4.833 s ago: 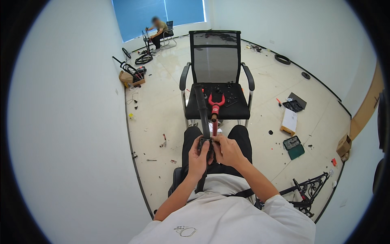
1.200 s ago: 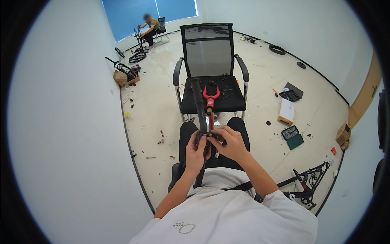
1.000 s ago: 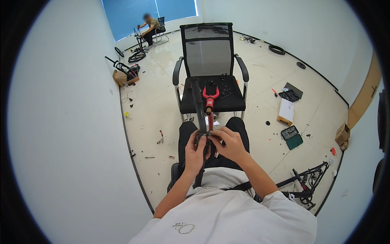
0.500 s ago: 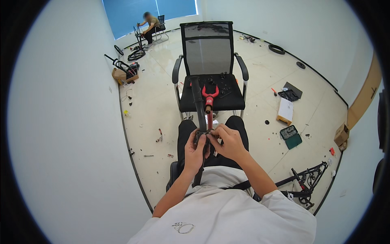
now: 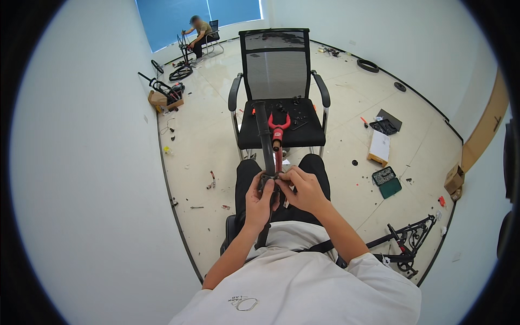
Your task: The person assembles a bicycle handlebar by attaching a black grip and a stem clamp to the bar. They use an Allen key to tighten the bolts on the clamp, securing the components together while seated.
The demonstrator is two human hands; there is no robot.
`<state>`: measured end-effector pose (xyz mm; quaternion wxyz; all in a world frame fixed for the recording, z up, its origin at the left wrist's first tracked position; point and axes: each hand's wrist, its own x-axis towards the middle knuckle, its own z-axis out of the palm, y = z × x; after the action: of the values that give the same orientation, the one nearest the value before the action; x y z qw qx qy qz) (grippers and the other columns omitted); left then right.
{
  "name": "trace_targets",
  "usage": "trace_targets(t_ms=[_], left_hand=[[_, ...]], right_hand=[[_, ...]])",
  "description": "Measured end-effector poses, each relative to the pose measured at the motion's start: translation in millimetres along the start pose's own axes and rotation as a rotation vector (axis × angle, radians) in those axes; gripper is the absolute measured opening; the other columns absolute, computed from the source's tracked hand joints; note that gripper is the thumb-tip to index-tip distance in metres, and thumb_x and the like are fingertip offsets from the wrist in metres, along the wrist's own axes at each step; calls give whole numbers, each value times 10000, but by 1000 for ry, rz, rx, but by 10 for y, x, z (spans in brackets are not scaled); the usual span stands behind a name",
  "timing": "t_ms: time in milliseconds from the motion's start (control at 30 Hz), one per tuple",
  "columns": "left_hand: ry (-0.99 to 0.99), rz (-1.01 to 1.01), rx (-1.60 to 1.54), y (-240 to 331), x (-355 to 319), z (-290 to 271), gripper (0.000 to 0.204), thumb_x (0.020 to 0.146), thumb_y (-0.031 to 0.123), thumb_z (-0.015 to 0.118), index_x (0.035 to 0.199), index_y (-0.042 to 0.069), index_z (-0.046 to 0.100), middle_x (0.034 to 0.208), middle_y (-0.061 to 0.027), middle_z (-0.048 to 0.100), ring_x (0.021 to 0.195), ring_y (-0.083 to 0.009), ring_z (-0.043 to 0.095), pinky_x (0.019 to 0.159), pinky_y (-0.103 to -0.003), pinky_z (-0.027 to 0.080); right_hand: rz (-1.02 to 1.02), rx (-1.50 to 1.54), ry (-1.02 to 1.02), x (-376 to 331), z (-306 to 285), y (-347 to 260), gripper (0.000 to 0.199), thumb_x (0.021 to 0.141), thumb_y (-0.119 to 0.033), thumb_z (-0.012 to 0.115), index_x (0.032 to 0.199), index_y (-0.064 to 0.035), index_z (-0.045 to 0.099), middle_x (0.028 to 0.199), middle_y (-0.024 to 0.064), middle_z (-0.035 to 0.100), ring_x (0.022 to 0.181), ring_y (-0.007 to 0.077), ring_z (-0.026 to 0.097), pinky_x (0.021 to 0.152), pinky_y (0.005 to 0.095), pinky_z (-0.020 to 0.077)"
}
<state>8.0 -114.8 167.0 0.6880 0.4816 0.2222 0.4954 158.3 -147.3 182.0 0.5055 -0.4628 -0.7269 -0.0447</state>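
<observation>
A black bicycle handlebar (image 5: 264, 130) runs lengthwise between my thighs and up over the chair seat. My left hand (image 5: 258, 201) is closed around it at a dark clamp (image 5: 267, 180) near its middle, thumb on top. From the other side my right hand (image 5: 304, 190) meets the clamp, thumb and fingertips pinched together. Whatever is in that pinch is too small to make out. Just beyond, a red fork-shaped bicycle part (image 5: 278, 123) points its prongs toward the chair back. A red tube (image 5: 279, 160) shows below it, partly hidden by my hands.
A black mesh chair (image 5: 276, 70) faces me with small black parts on its seat. On the right lie a green case (image 5: 390, 187), a white-topped box (image 5: 379, 147) and a bicycle frame (image 5: 403, 244). A person (image 5: 200, 33) sits far left near bicycle parts; a carton (image 5: 158, 101) stands by the wall.
Hardly anything differs. Both hands stay at the clamp with the same grip, and the whole view has shifted very slightly.
</observation>
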Motion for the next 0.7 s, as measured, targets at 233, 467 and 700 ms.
trace_targets(t_ms=[233, 467, 700], left_hand=[[18, -4, -2, 19, -9, 3, 334, 999, 219, 567, 1259, 22, 497, 752, 1, 554, 531, -43, 481, 427, -200, 376], [5, 2, 8, -4, -2, -2, 332, 1001, 226, 565, 1255, 25, 498, 721, 3, 544, 516, -46, 475, 425, -199, 369], [-1, 0, 8, -32, 25, -86, 294, 1013, 251, 537, 1242, 68, 508, 821, -18, 583, 593, -67, 527, 440, -212, 404]], right_hand=[[-59, 9, -10, 87, -39, -83, 190, 833, 5, 674, 1020, 16, 645, 845, 103, 633, 643, 240, 654, 561, 296, 528], [20, 57, -28, 23, 29, 8, 135, 853, -46, 667, 968, 10, 625, 814, 108, 602, 649, 293, 633, 539, 373, 495], [110, 177, 132, -29, 318, 42, 127, 873, -61, 672, 937, 16, 593, 770, 122, 592, 633, 290, 637, 537, 350, 481]])
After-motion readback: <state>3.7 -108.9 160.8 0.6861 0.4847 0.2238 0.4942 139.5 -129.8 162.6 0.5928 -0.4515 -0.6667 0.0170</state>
